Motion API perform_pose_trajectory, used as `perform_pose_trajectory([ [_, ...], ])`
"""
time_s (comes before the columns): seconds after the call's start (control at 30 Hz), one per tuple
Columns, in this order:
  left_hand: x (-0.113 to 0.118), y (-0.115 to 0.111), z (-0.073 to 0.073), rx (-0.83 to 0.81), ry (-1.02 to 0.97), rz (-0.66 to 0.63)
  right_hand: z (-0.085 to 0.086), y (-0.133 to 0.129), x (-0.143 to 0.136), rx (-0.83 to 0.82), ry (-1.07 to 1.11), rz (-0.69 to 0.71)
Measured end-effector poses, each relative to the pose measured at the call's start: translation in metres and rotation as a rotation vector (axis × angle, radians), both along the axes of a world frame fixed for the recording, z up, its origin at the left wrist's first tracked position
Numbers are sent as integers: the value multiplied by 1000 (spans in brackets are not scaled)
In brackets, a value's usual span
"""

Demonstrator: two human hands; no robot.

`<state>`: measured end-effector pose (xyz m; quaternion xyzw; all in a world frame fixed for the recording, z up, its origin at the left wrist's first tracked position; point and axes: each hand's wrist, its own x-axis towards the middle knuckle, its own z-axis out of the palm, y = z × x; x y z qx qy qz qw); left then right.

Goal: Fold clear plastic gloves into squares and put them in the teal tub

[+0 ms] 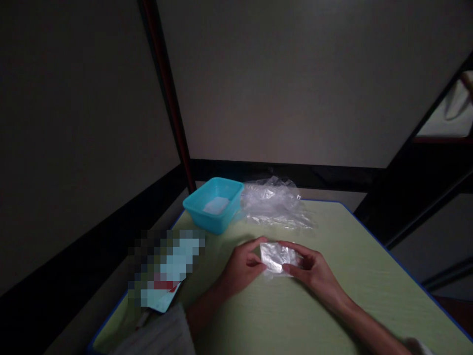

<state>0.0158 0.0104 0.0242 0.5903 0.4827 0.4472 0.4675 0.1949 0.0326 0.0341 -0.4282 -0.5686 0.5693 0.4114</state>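
Note:
A small clear plastic packet (275, 257) with a shiny surface is between my two hands, low over the pale green table (332, 231). My left hand (242, 264) has its thumb and index finger at the packet's left edge. On the right side, my right hand (312, 268) grips the packet between thumb and fingers. What lies inside the packet is too blurred to tell. Beyond my hands stands a turquoise basket (212, 219) with a flat whitish item (216, 205) in it.
Crumpled clear plastic bags (273, 199) lie right of the basket, at the table's back edge. A pixelated light-blue and red object (172, 276) is at the left edge. Dark-framed wall panels (277, 88) rise behind the table.

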Motion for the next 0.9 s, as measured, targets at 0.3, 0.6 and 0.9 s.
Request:
perform_pose_trajectory([
  [0.3,-50,33,4,805,810,715,24,30,-20,76,-233,124],
  [0.6,-67,50,0,690,1096,810,38,44,-37,222,-326,161],
  [0.9,-40,19,11,990,943,706,83,43,-2,421,-206,18],
])
